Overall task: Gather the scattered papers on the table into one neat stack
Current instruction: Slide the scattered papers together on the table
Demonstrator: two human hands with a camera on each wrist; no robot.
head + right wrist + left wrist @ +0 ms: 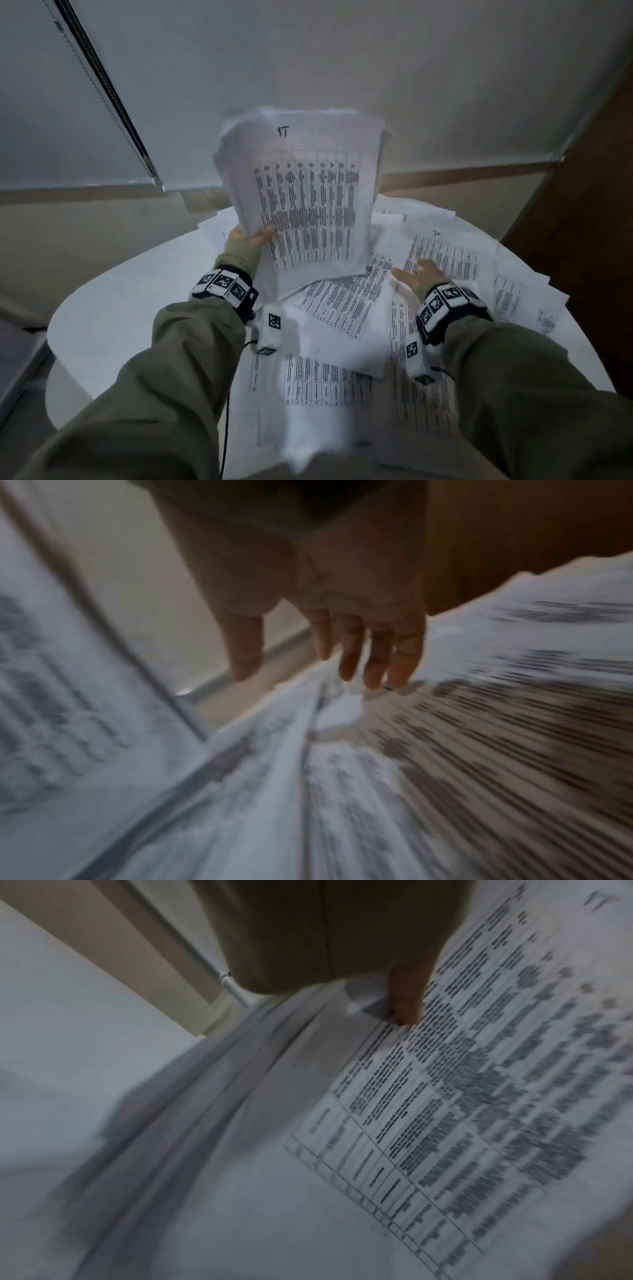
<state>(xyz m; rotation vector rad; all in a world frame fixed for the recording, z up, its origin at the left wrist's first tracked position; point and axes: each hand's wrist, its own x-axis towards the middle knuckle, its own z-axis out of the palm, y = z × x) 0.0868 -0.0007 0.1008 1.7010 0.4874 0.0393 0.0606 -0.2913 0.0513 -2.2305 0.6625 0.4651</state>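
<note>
Pale roller blinds (308, 68) hung behind a white table (113, 308), and that table, past my wrists, was strewn with printed sheets. My left hand (251, 236) was up off the surface, thumb on the front face and fingers curled behind, gripping the lower left edge of the gathered bundle (308, 192); the left wrist view showed that thumb (407, 999) pressed onto the top page's table of text. So a fair share was collected, by my reckoning, though the bundle's edges splayed unevenly at the top and nothing was squared.

My right hand (419, 275) was out flat, fingers straight and spread, grasping nothing, low over the loose papers (346, 308) just beyond my fingertips. The right wrist view was badly smeared; whether my fingers (377, 656) touched the page below, I could not tell.

Plenty was left: sheets overlapped under both wrists, toward my body, and out past my right hand to the table's far rim. I judged it somewhere around the middle, with the squaring-up not yet begun.

Writing? A handwritten mark sat at the head of the held top page (283, 131), perhaps "IT" or "11"; a similar scrawl topped the sheet beyond my right fingertips (436, 233). All printed grid text was too blurred to read.
</note>
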